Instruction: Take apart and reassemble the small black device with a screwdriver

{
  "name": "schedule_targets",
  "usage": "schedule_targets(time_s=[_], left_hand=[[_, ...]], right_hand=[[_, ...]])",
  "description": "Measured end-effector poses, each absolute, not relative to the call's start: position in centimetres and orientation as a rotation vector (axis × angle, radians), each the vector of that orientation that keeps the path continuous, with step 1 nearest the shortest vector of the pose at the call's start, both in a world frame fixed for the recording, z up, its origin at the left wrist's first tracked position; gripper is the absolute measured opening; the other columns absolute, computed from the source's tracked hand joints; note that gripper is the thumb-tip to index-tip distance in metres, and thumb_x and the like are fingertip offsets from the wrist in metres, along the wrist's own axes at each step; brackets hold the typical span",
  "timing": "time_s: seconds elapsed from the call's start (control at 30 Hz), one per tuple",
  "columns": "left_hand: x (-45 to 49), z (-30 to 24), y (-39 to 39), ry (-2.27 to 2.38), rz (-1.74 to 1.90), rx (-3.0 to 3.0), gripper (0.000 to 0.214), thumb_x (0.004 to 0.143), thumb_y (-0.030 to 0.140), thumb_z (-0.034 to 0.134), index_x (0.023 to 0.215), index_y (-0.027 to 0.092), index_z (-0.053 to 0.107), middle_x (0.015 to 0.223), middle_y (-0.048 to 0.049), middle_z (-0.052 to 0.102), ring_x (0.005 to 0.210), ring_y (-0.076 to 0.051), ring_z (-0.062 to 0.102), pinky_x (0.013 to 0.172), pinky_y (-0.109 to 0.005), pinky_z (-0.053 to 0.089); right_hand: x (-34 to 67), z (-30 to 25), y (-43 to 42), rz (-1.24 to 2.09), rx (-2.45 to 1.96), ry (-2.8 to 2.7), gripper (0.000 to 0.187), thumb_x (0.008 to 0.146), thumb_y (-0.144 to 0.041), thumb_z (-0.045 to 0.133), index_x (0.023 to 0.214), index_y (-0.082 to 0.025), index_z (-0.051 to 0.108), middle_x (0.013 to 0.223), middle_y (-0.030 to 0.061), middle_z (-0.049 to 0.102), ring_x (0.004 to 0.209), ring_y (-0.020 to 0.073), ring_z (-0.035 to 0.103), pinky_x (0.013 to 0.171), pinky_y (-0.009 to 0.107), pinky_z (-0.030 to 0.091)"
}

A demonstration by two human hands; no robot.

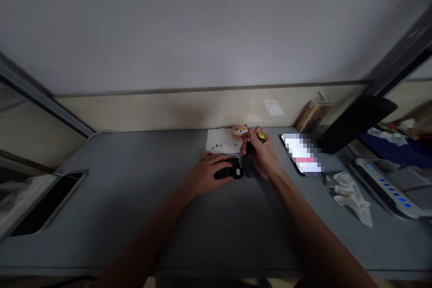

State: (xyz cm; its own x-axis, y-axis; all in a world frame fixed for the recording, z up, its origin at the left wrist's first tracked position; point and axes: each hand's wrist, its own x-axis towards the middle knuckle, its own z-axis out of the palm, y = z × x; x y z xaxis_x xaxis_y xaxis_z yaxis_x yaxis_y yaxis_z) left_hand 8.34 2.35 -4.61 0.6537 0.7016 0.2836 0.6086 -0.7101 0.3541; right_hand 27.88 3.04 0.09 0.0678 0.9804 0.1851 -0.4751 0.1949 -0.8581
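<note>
Head view: a black device [233, 171] lies on the desk [135, 166], left hand [214, 173] clasping its left end, right hand [262, 150] wrapped round a screwdriver [261, 137] angled down toward it; just beyond, paper [218, 137] and an orange figure [239, 131].

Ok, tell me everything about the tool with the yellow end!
The tool looks like a screwdriver: black handle, perhaps plastic, yellow end, thin shaft. The right hand grips it at a slant, yellow end up, tip down towards the small black device in the left hand. Whether the tip touches it, I can't tell.
</note>
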Motion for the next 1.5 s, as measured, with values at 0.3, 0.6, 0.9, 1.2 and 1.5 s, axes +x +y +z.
schedule_targets(time_s=[0.3,0.6,0.9,1.2,1.5], left_hand=[[8.2,-5.0,2.5,1.040,0.635,2.691,0.029,0.097,0.047,0.065,0.119,0.029,0.072,0.136,-0.0067,0.070,0.124,-0.025,0.065,0.113,-0.047,0.042],[8.3,-4.7,2.4,1.037,0.584,2.716,0.030,0.100,0.046,0.061,0.122,0.028,0.072,0.135,-0.0065,0.070,0.123,-0.024,0.065,0.114,-0.046,0.040],[8.3,-4.6,2.2,1.031,0.595,2.727,0.029,0.102,0.045,0.057,0.121,0.028,0.071,0.143,-0.0057,0.066,0.127,-0.024,0.063,0.113,-0.045,0.040],[8.2,-4.5,2.3,1.050,0.567,2.688,0.028,0.100,0.045,0.060,0.121,0.030,0.070,0.140,-0.0046,0.068,0.127,-0.023,0.063,0.114,-0.045,0.038],[8.6,-4.6,2.2,1.136,0.594,2.597,0.019,0.097,0.044,0.064,0.100,0.026,0.067,0.132,-0.0045,0.072,0.122,-0.025,0.066,0.116,-0.050,0.034]], right_hand=[[27.5,0.4,3.1,1.287,-0.664,-0.919,0.044,0.084,-0.070,0.065,0.092,-0.027,0.063,0.071,-0.0027,0.055,0.061,0.0130,0.053,0.060,0.030,0.046],[27.8,0.7,3.0,1.206,-0.778,-0.900,0.056,0.071,-0.054,0.087,0.072,-0.026,0.038,0.058,-0.0103,0.042,0.046,0.0070,0.031,0.045,0.024,0.027],[28.7,1.0,2.9,1.359,-0.635,-0.932,0.034,0.081,-0.057,0.076,0.084,-0.025,0.065,0.087,0.0000,0.066,0.077,0.0149,0.064,0.075,0.031,0.054],[28.3,0.6,3.1,1.207,-0.755,-0.983,0.056,0.074,-0.073,0.075,0.069,-0.026,0.044,0.048,-0.0107,0.036,0.042,0.0095,0.036,0.046,0.025,0.037],[28.1,0.6,2.8,1.292,-0.706,-0.899,0.057,0.060,-0.065,0.089,0.074,-0.025,0.052,0.086,-0.0022,0.064,0.069,0.0138,0.062,0.065,0.029,0.051]])
